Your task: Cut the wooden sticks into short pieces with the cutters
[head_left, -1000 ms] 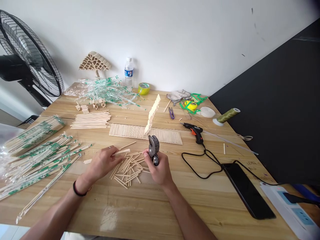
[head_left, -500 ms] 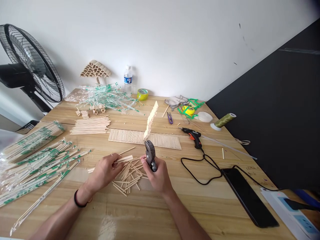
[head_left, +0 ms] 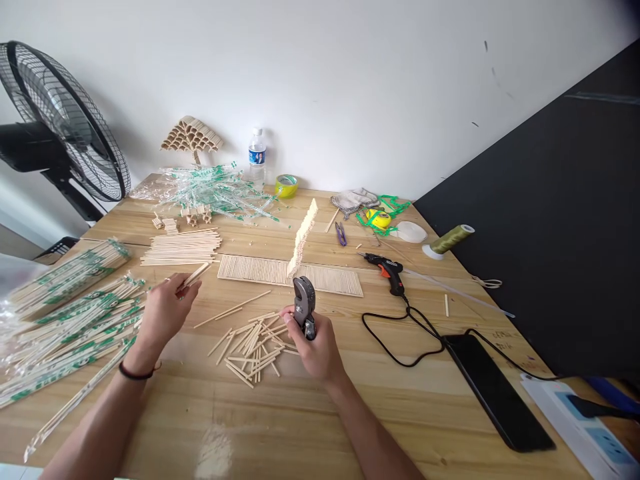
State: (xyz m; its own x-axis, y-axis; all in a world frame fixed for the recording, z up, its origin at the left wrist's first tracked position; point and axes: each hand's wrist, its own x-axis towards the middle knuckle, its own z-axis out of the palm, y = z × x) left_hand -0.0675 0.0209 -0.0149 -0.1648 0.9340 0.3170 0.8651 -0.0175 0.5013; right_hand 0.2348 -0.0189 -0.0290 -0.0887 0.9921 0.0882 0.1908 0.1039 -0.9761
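Note:
My left hand (head_left: 170,308) is closed on a few short wooden sticks (head_left: 197,274), raised just in front of a row of long chopsticks (head_left: 181,247). Wrapped in my right hand (head_left: 316,343) is a dark metal hand cutter (head_left: 303,303), its head pointing up and away. Between the hands lies a loose heap of cut stick pieces (head_left: 255,348), with two longer sticks (head_left: 233,309) behind it. A flat panel of sticks laid side by side (head_left: 255,269) rests beyond the cutter, and a pale, rough-edged upright strip (head_left: 303,237) rises from its middle.
Wrapped chopsticks (head_left: 70,327) cover the left side. A glue gun (head_left: 387,270), its cable and a black phone (head_left: 500,390) lie at right. Behind are plastic wrappers (head_left: 215,193), a bottle (head_left: 257,157), tape (head_left: 286,187), purple snips (head_left: 341,233) and a fan (head_left: 65,120).
My left hand has moved left and away from the heap, carrying the short sticks. A couple of longer sticks now show where it was. My right hand with the cutter stays nearly in place.

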